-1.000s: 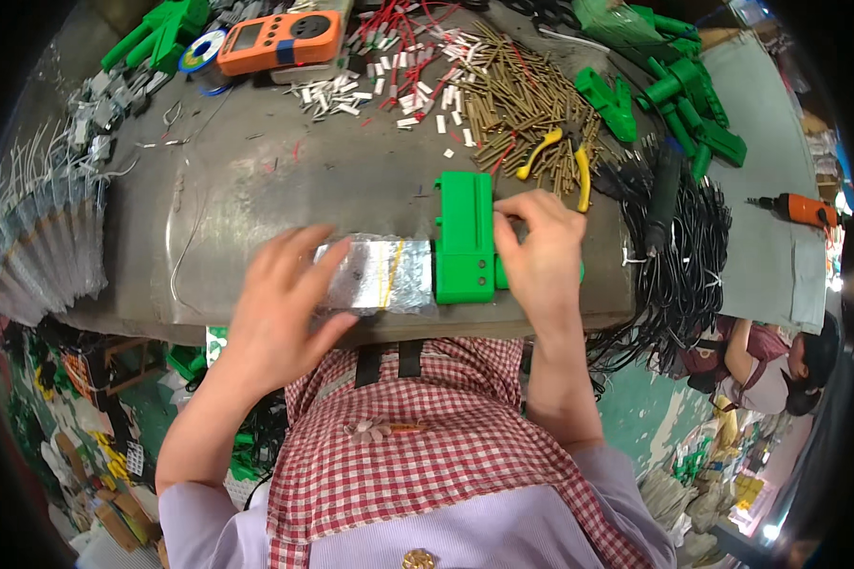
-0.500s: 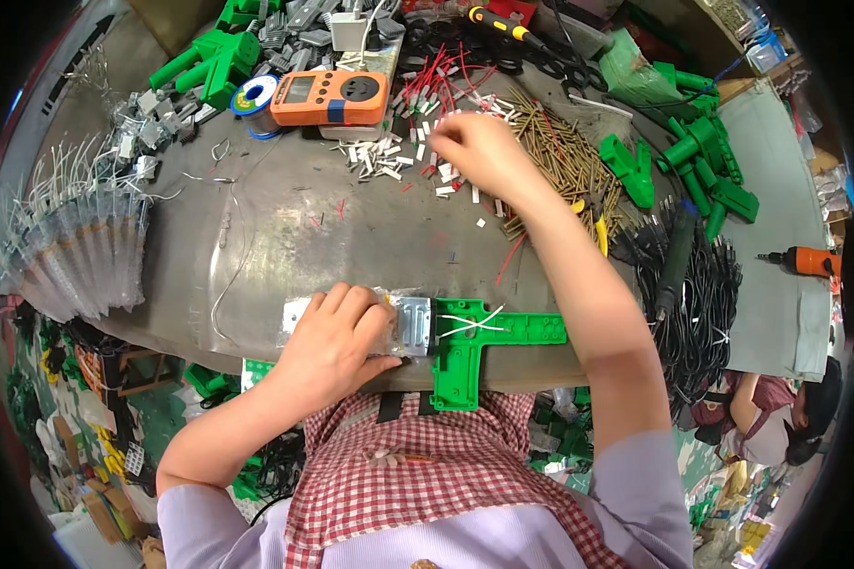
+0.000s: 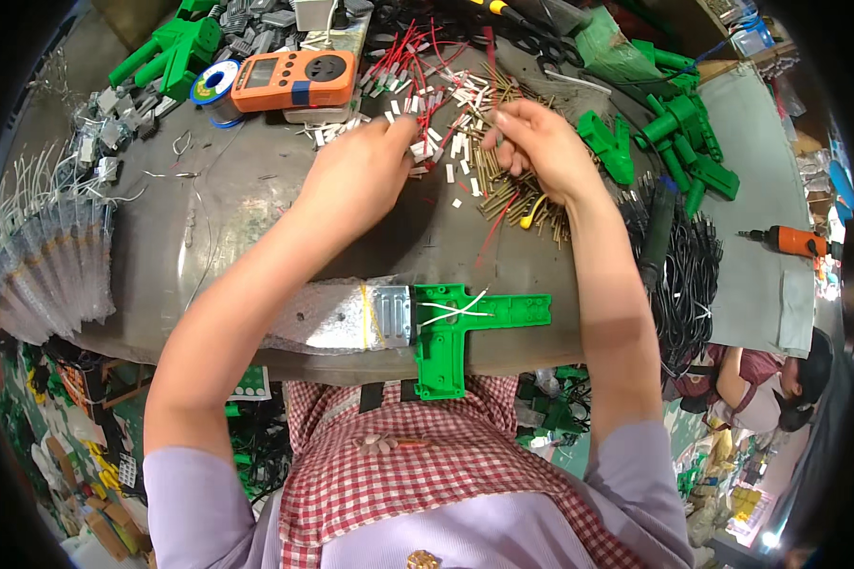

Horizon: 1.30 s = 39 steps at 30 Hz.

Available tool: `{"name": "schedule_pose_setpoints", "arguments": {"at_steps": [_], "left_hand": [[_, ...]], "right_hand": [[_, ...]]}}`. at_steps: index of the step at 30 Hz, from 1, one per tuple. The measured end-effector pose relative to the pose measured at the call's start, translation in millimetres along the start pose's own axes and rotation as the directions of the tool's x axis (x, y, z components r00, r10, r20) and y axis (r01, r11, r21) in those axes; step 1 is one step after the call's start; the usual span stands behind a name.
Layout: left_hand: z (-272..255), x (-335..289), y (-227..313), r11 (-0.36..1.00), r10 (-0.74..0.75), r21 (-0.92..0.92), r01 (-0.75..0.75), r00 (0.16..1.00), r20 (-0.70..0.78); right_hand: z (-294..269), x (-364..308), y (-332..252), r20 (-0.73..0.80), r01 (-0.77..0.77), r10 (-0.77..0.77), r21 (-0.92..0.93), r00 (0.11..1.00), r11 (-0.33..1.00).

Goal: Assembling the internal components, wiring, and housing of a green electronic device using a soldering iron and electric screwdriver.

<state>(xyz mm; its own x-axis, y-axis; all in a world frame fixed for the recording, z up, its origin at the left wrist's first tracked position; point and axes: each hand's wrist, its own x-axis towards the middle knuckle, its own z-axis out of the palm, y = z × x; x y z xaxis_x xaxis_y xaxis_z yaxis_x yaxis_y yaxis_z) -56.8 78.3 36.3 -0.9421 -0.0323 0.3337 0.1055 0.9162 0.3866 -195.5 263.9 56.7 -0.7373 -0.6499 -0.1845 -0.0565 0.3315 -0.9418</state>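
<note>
At the far middle of the bench my left hand [image 3: 370, 171] is closed, its fingertips over small white sleeves [image 3: 427, 149] and thin red wires [image 3: 396, 64]. Across from it, my right hand [image 3: 550, 152] is pinched above a pile of brass-coloured rods [image 3: 505, 194]. Whatever either hand holds is too small or hidden to make out. At the near edge lies an open green plastic housing half [image 3: 439, 365], shaped like a pistol grip, with two crossed white wires [image 3: 460, 310] on it. A metal plate part [image 3: 389, 318] in clear bubble wrap [image 3: 323, 318] adjoins its left side.
An orange meter [image 3: 294, 81] and a solder reel [image 3: 215, 83] stand at the back left. Wrapped parts [image 3: 52, 251] fan out at the left. Green housings [image 3: 678, 133], black cables [image 3: 688, 294] and an orange power tool [image 3: 792, 241] lie right. A person [image 3: 754, 379] sits beyond.
My left hand has left the wrapped metal part and reached forward to the white sleeves. My right hand has shifted right, toward the brass-coloured rods. The whole view has shifted slightly.
</note>
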Motion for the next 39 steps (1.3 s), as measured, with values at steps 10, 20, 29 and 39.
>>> {"name": "schedule_pose_setpoints", "arguments": {"at_steps": [10, 20, 29, 39], "left_hand": [[4, -5, 21, 0.870, -0.263, -0.417, 0.264, 0.963, 0.063], [-7, -43, 55, 0.744, -0.352, -0.602, 0.289, 0.936, 0.015], [-22, -47, 50, 0.985, 0.007, -0.166, -0.036, 0.985, -0.174], [-24, -30, 19, 0.926, 0.288, 0.178, -0.332, 0.929, 0.231]], "right_hand": [[38, -47, 18, 0.002, -0.081, 0.089, 0.437, 0.996, 0.896], [80, -48, 1, -0.028, -0.015, 0.033, 0.479, 0.999, 0.877], [74, -54, 13, -0.060, 0.158, -0.147, 0.312, 0.987, 0.937], [64, -66, 17, 0.113, 0.144, -0.135, -0.074, 0.984, 0.987]]}}
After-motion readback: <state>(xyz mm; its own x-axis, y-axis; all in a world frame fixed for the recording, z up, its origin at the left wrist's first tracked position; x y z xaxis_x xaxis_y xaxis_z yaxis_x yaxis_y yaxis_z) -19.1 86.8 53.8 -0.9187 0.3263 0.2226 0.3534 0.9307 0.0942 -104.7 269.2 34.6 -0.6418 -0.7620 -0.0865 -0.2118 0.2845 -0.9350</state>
